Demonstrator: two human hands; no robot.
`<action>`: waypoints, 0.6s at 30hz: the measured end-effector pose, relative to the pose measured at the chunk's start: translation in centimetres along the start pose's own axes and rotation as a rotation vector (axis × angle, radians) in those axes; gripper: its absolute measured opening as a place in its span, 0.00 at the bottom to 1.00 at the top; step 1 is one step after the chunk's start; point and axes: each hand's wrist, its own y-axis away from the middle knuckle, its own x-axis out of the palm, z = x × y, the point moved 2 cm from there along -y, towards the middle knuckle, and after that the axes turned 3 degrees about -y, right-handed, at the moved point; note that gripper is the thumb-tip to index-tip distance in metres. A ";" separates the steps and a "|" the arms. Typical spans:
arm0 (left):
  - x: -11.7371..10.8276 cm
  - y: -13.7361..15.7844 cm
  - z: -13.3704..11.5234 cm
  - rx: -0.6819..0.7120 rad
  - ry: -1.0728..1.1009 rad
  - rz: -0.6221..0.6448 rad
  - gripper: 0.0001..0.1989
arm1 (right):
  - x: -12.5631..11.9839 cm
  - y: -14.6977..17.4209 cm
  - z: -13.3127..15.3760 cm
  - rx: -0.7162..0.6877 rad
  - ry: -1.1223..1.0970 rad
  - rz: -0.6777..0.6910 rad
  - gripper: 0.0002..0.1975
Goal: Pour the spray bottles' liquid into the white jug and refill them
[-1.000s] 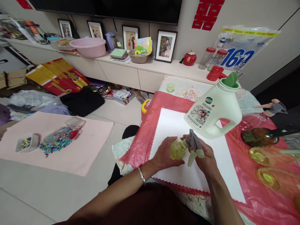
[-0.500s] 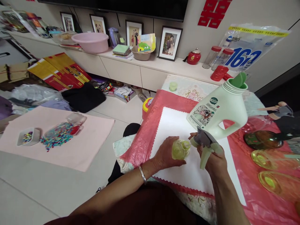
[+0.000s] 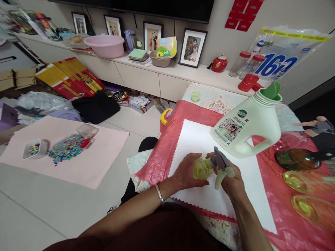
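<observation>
My left hand (image 3: 187,172) is wrapped round a small clear bottle (image 3: 201,168) of yellowish tint, held above a white scallop-edged sheet (image 3: 195,137). In my right hand (image 3: 234,179) is a grey and pale green trigger spray head (image 3: 222,162). Its collar meets the bottle's mouth; whether the threads have caught I cannot tell. Just beyond my hands stands a large pale green detergent jug (image 3: 258,122), its cap off and a green scoop-like piece (image 3: 272,90) in the opening.
On the right of the red plastic sheet (image 3: 282,198) lie a dark bottle (image 3: 295,159) and yellowish bottles (image 3: 305,181). A small green cup (image 3: 195,96) stands at the table's back. Colourful beads (image 3: 66,151) cover part of a pink sheet (image 3: 86,170) at left.
My right hand has moved left, bringing the spray head from beside the bottle onto its mouth. My left hand keeps its hold on the bottle. The view has shifted slightly.
</observation>
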 end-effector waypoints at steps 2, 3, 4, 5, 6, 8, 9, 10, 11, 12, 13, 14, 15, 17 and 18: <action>0.0 0.0 0.0 0.002 -0.002 -0.001 0.50 | 0.0 0.1 -0.1 -0.011 0.010 -0.004 0.11; 0.0 0.0 0.0 0.003 -0.005 -0.001 0.50 | 0.0 0.1 -0.1 -0.017 0.016 0.000 0.11; 0.1 0.0 0.0 0.000 -0.008 0.000 0.50 | 0.0 0.1 0.0 -0.019 0.027 0.008 0.11; 0.1 0.0 0.0 -0.005 -0.013 0.002 0.50 | 0.0 0.1 0.1 -0.018 0.041 0.017 0.11; 0.1 -0.1 0.0 -0.011 -0.018 0.006 0.50 | 0.1 0.1 0.3 -0.018 0.057 0.028 0.12; 0.2 -0.1 0.0 -0.017 -0.022 0.009 0.51 | 0.2 -0.1 0.6 -0.018 0.089 0.046 0.13; 0.2 -0.1 0.0 -0.017 -0.019 0.008 0.51 | 0.3 -0.2 0.7 -0.022 0.101 0.052 0.13; 0.2 -0.1 0.0 -0.017 -0.014 0.007 0.50 | 0.4 -0.2 0.8 -0.030 0.109 0.054 0.13; 0.3 -0.1 0.0 -0.017 -0.010 0.007 0.50 | 0.4 -0.3 0.8 -0.041 0.116 0.056 0.13; 0.2 -0.1 0.0 -0.016 -0.008 0.005 0.49 | 0.4 -0.3 0.8 -0.052 0.126 0.054 0.13; 0.2 0.0 0.0 -0.012 -0.009 0.001 0.49 | 0.5 -0.3 0.8 -0.065 0.136 0.051 0.13; 0.2 0.0 0.0 -0.005 -0.014 -0.001 0.49 | 0.5 -0.2 0.7 -0.080 0.150 0.045 0.12; 0.2 0.1 0.0 0.005 -0.017 -0.006 0.48 | 0.5 -0.1 0.7 -0.094 0.167 0.038 0.11; 0.2 0.1 0.0 0.011 -0.012 -0.015 0.47 | 0.7 0.1 0.5 -0.120 0.206 0.016 0.11; 0.2 0.0 0.0 0.007 -0.005 -0.016 0.46 | 0.8 0.3 0.5 -0.134 0.226 0.002 0.11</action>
